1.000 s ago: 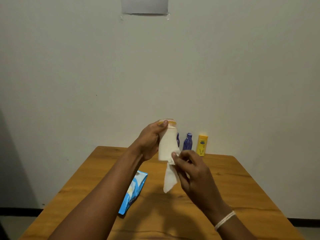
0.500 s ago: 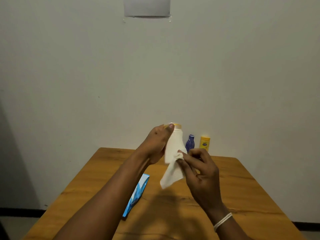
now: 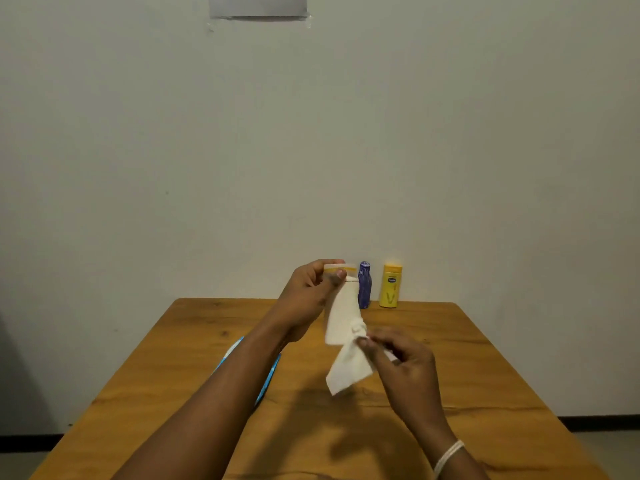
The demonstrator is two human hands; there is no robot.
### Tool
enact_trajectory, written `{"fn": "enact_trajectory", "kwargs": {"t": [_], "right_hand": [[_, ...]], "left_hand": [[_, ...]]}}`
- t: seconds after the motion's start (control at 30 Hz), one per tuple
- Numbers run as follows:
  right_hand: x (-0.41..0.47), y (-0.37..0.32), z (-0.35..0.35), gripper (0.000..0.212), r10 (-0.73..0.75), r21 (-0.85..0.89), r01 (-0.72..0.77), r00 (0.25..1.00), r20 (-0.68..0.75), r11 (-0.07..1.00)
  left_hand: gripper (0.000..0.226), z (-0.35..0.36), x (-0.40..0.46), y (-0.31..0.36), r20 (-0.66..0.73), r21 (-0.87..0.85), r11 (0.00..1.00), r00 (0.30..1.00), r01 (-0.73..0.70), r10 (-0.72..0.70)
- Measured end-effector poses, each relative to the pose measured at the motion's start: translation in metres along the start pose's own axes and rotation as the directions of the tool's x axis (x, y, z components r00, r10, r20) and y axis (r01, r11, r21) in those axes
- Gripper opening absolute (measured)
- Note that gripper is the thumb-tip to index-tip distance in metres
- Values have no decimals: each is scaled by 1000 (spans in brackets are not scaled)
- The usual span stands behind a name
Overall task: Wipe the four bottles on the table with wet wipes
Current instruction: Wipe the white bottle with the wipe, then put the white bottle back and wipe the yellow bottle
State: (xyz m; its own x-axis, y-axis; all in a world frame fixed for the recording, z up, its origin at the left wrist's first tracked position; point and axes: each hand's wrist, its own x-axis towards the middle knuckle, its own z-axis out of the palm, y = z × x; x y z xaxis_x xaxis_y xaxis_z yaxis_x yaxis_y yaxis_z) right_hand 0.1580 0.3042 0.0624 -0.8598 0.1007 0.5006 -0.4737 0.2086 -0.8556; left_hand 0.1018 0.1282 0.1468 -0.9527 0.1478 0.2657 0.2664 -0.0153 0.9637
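Note:
My left hand (image 3: 308, 299) holds a white bottle (image 3: 341, 317) upright by its yellow-banded cap, lifted above the wooden table (image 3: 450, 358). My right hand (image 3: 401, 362) pinches a white wet wipe (image 3: 348, 370) against the bottle's lower right side; the wipe's loose end hangs below. At the table's far edge by the wall stand a blue bottle (image 3: 364, 285) and a yellow bottle (image 3: 390, 285). The held bottle may hide another bottle behind it.
A blue wet-wipe pack (image 3: 268, 379) lies on the table under my left forearm, mostly hidden. A plain wall stands right behind the table. A grey sheet (image 3: 258, 6) is taped high on the wall.
My right hand has slid the wipe down the bottle from its middle to its lower part. The left hand keeps its grip on the cap.

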Motion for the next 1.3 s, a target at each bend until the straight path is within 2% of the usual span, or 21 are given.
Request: {"fn": "enact_trajectory", "kwargs": {"t": [0.13,0.3,0.47,0.53,0.67,0.77,0.9,0.97,1.03,1.1,1.2,1.3], "right_hand": [[7,45,-15,12,204,-78,-197,975,91,977],[48,88,-32,7,299,-226,-269,949,106,936],[86,125,-28,8,385,-300,-334,914,127,894],[100,141,-26,5,378,-304,-327,917,126,895],[121,173,-17,14,306,-295,-248,937,168,923],[131,195,-9,18,292,-320,-225,939,179,920],[135,215,2,22,341,-363,-244,911,234,899],[139,218,7,19,347,-359,-251,908,234,899],[144,217,9,6,345,-357,-248,908,239,901],[149,217,10,19,367,-403,-261,906,212,877],[150,229,15,10,407,-425,-312,900,153,850],[149,235,18,21,427,-455,-346,901,84,820]], "left_hand": [[32,20,36,-14,13,201,979,1000,4,-7],[45,64,115,-55,99,409,911,995,-56,17],[46,122,210,-94,186,522,845,982,-116,19],[46,146,245,-112,235,568,807,972,-162,30],[46,180,297,-153,286,655,729,958,-199,5],[45,195,322,-183,312,740,631,950,-233,-14],[43,198,338,-208,308,815,522,951,-250,-24],[41,197,343,-212,305,833,488,952,-260,-13],[37,196,346,-211,311,851,448,950,-273,-10],[33,196,349,-210,314,868,408,950,-283,-9],[31,198,351,-210,320,877,380,947,-295,-3],[30,201,351,-211,327,879,367,945,-304,-1]]}}
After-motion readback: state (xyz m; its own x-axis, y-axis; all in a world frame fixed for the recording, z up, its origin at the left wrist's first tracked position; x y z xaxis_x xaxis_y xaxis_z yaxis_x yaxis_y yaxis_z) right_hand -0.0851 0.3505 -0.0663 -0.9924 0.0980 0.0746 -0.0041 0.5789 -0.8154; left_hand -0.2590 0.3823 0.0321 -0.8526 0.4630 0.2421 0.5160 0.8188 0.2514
